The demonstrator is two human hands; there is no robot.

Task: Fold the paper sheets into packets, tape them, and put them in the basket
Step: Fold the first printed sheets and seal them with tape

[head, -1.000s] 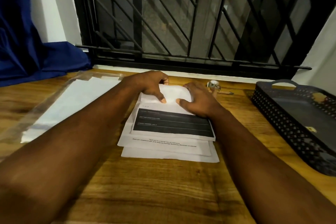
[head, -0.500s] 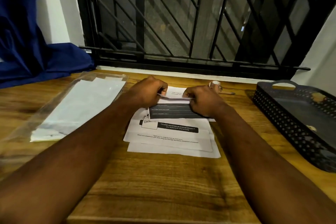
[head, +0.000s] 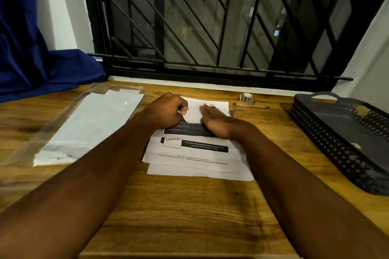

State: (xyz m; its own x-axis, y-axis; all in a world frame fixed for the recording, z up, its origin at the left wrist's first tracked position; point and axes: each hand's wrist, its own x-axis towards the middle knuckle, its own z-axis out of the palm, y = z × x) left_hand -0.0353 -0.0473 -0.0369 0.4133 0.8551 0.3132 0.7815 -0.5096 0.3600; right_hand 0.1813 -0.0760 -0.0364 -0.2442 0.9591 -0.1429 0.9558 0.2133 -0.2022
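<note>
Pinching the left edge of the folded sheet (head: pixel 194 109) between the curled fingers and thumb of the left hand (head: pixel 166 111); pressing down on the same sheet's right part with the right hand (head: pixel 216 121), fingers straight and flat. Between the two hands, only the white back of the fold, with a dark printed band at its near edge. Lying on top of a loose stack of printed sheets (head: pixel 200 153) at the middle of the wooden table (head: pixel 179 206), far edge close to the window sill, lower sheet edges fanned out toward the near side. To the right, a little past the right fingertips: a tape roll (head: pixel 248 98) and a pen (head: pixel 251 105) just beside it. Farther right, well apart from the paper, a dark perforated basket (head: pixel 328 149), handle at its far end, cut off by the right edge of the view. To the left, a clear plastic sleeve (head: pixel 88 124) holding white paper, near the left forearm, apart from the stack. Bare wood from the stack down to the table's near edge, crossed by both forearms; a bare strip between stack and basket. Behind, a black window grille (head: pixel 210 27); blue cloth (head: pixel 31 65) at the far left
</note>
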